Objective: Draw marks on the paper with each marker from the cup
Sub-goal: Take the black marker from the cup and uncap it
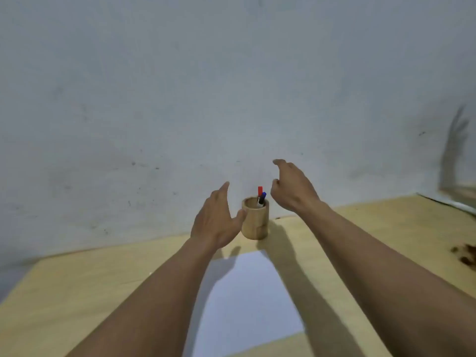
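A round wooden cup [255,222] stands near the table's far edge, against the wall. Two markers stick out of it: a red-capped marker [260,191] and a blue-capped marker [262,197]. A white sheet of paper [247,300] lies flat on the table in front of the cup, between my forearms. My left hand [215,222] hovers just left of the cup, fingers apart, its thumb close to the rim. Above and to the right of the cup, my right hand [291,189] is raised, its fingers curved and apart, holding nothing.
The light wooden table [77,292] ends at a grey-white wall [231,86] right behind the cup. Dark stains [465,255] mark the table at the far right edge. Shadows of my arms fall across the paper.
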